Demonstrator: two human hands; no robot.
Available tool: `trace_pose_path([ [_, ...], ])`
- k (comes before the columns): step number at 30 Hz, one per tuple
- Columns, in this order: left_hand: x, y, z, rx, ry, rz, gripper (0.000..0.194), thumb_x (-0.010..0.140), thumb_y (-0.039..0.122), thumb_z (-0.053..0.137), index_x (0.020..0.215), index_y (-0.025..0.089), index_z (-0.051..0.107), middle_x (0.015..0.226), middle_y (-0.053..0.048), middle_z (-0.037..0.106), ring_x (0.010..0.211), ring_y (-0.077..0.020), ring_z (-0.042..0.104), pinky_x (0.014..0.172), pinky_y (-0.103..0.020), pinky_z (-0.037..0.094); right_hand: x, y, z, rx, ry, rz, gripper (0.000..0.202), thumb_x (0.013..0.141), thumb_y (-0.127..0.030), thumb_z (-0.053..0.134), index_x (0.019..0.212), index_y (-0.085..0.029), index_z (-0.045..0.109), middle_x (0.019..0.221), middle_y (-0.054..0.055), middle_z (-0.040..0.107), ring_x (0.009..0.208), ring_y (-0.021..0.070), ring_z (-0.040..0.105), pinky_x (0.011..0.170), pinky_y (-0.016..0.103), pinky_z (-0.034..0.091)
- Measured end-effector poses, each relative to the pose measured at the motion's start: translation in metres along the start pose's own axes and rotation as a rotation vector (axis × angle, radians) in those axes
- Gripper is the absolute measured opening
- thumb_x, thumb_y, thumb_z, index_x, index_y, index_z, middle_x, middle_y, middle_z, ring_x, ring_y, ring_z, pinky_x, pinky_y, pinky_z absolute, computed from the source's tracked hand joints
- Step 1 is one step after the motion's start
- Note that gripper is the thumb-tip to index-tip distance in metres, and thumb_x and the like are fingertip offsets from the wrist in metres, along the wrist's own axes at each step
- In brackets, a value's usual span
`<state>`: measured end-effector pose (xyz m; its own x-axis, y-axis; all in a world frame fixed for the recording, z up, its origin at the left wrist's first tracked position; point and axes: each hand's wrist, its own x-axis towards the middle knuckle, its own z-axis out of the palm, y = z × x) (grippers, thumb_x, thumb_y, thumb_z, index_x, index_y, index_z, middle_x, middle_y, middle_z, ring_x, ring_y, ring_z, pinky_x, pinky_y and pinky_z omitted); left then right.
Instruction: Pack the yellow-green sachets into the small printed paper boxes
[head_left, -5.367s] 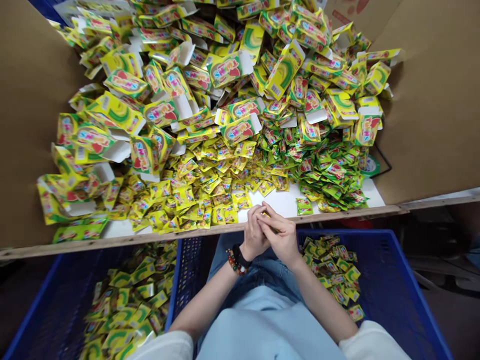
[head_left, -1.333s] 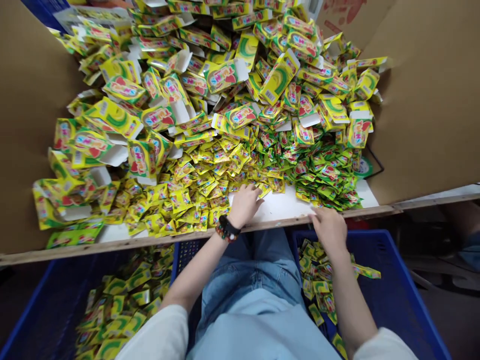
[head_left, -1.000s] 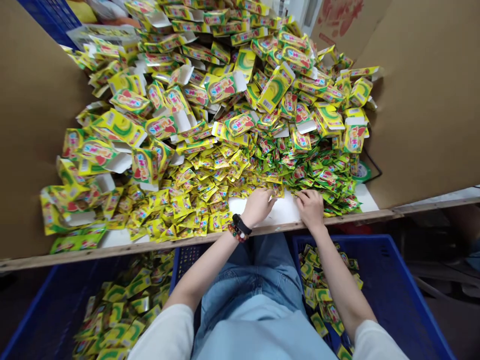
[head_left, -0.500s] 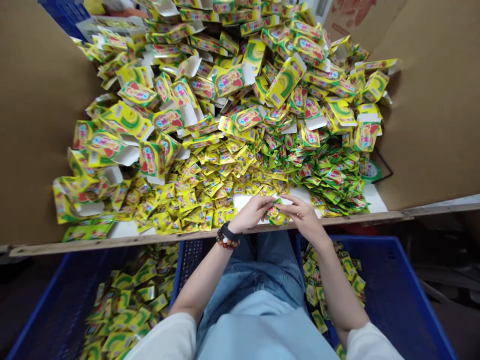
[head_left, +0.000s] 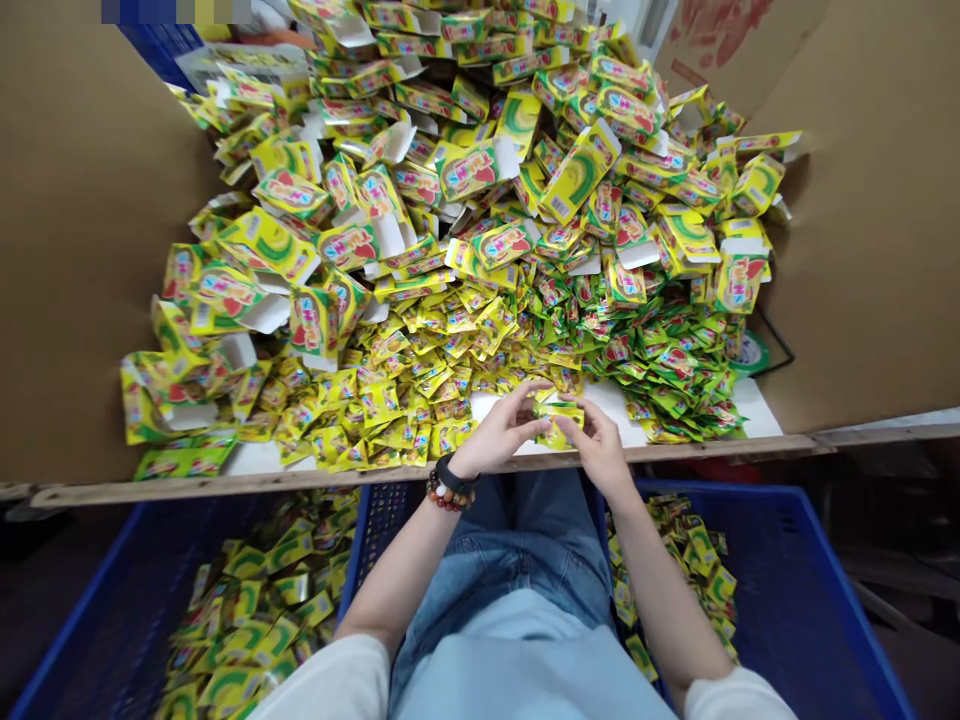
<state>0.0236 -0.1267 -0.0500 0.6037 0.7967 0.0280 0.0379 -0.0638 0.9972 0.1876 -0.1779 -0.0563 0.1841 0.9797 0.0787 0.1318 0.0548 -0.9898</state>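
Note:
Near the table's front edge, my left hand and my right hand hold a small yellow candy sachet between them. Green shows along the sachet's upper edge; whether a second sachet lies behind it I cannot tell. Both thumbs are at its near side, with the fingers curled around behind. Just beyond my hands spreads a heap of yellow sachets. A pile of green sachets lies to the right of my right hand.
Behind the sachets rises a large heap of yellow-green small boxes, many with open flaps. Cardboard walls flank the table. Below its wooden edge stand a left blue crate and a right blue crate, both holding boxes.
The sachet has turned to lie flatter and wider between my hands. My fingers have shifted to its two sides. The camera view has moved slightly.

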Motion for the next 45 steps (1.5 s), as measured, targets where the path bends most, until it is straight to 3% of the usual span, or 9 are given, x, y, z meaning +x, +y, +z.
trace_pose_path([
  [3, 0.009, -0.003, -0.009, 0.111, 0.061, 0.027, 0.057, 0.084, 0.033, 0.069, 0.134, 0.019, 0.047, 0.067, 0.004, 0.056, 0.060, -0.0115, 0.055, 0.059, -0.022, 0.045, -0.006, 0.008, -0.002, 0.163, -0.045, 0.107, 0.036, 0.077, -0.049, 0.072, 0.097, -0.019, 0.071, 0.083, 0.003, 0.073, 0.065, 0.0156, 0.063, 0.054, 0.027, 0.054],
  [6, 0.030, 0.005, -0.035, 0.491, 0.385, 0.159, 0.037, 0.087, 0.022, 0.060, 0.125, 0.018, 0.055, 0.091, -0.005, 0.065, 0.085, -0.0180, 0.062, 0.080, -0.033, 0.051, -0.010, 0.011, -0.012, 0.203, 0.111, 0.122, 0.033, 0.071, -0.048, 0.077, 0.086, -0.019, 0.070, 0.075, 0.000, 0.070, 0.057, 0.0133, 0.057, 0.043, 0.024, 0.050],
  [12, 0.095, 0.052, -0.097, 1.093, 0.766, 0.282, 0.048, 0.088, 0.007, 0.046, 0.135, 0.016, 0.048, 0.139, -0.016, 0.046, 0.129, -0.0294, 0.041, 0.110, -0.049, 0.035, -0.017, 0.012, -0.022, 0.167, 0.240, 0.117, 0.033, 0.073, -0.046, 0.075, 0.091, -0.020, 0.067, 0.074, 0.000, 0.066, 0.061, 0.0143, 0.059, 0.044, 0.024, 0.053],
  [17, 0.166, 0.070, -0.124, 1.206, 0.569, 0.209, 0.058, 0.084, 0.030, 0.068, 0.134, 0.011, 0.045, 0.137, -0.020, 0.047, 0.130, -0.0366, 0.038, 0.108, -0.054, 0.033, -0.022, 0.013, -0.013, 0.130, 0.284, 0.102, 0.033, 0.076, -0.046, 0.073, 0.092, -0.020, 0.063, 0.068, -0.003, 0.061, 0.050, 0.0105, 0.051, 0.041, 0.021, 0.047],
  [20, 0.183, 0.070, -0.124, 1.240, 0.505, 0.071, 0.059, 0.078, 0.025, 0.071, 0.129, 0.005, 0.047, 0.127, -0.022, 0.052, 0.125, -0.0381, 0.043, 0.105, -0.054, 0.034, -0.022, 0.011, -0.014, 0.097, 0.279, 0.085, 0.031, 0.078, -0.046, 0.071, 0.092, -0.020, 0.062, 0.069, -0.003, 0.061, 0.048, 0.0095, 0.048, 0.041, 0.021, 0.045],
  [25, 0.120, 0.067, -0.086, 1.202, 0.590, 0.209, 0.059, 0.075, 0.015, 0.064, 0.131, 0.010, 0.047, 0.123, -0.017, 0.053, 0.115, -0.0312, 0.051, 0.099, -0.044, 0.040, -0.011, -0.008, -0.022, 0.158, 0.377, -0.024, 0.025, 0.080, -0.041, 0.071, 0.091, -0.021, 0.060, 0.075, -0.002, 0.061, 0.057, 0.0110, 0.053, 0.047, 0.022, 0.048],
  [32, 0.000, 0.028, -0.002, 1.091, 0.377, 0.222, 0.063, 0.074, 0.027, 0.068, 0.134, 0.020, 0.047, 0.105, -0.009, 0.058, 0.096, -0.0268, 0.059, 0.082, -0.036, 0.048, 0.014, -0.048, -0.011, 0.049, 0.327, -0.316, 0.015, 0.087, -0.037, 0.064, 0.091, -0.024, 0.060, 0.095, 0.004, 0.064, 0.081, 0.0170, 0.062, 0.060, 0.027, 0.051],
  [39, -0.024, -0.010, 0.022, 0.972, 0.465, 0.160, 0.057, 0.073, 0.024, 0.068, 0.127, 0.019, 0.052, 0.101, -0.008, 0.062, 0.092, -0.0262, 0.062, 0.080, -0.036, 0.050, 0.009, -0.054, -0.019, -0.482, -0.108, -0.312, 0.016, 0.094, -0.026, 0.054, 0.100, -0.024, 0.069, 0.094, 0.005, 0.066, 0.090, 0.0215, 0.063, 0.079, 0.033, 0.050],
  [45, -0.030, -0.031, 0.045, 0.696, 0.516, 0.193, 0.062, 0.075, 0.027, 0.066, 0.132, 0.019, 0.045, 0.110, -0.010, 0.064, 0.098, -0.0254, 0.063, 0.084, -0.038, 0.053, -0.002, -0.039, 0.006, -0.708, 0.118, -0.466, 0.029, 0.093, -0.024, 0.056, 0.121, -0.023, 0.065, 0.096, 0.008, 0.069, 0.087, 0.0237, 0.063, 0.080, 0.037, 0.049],
])
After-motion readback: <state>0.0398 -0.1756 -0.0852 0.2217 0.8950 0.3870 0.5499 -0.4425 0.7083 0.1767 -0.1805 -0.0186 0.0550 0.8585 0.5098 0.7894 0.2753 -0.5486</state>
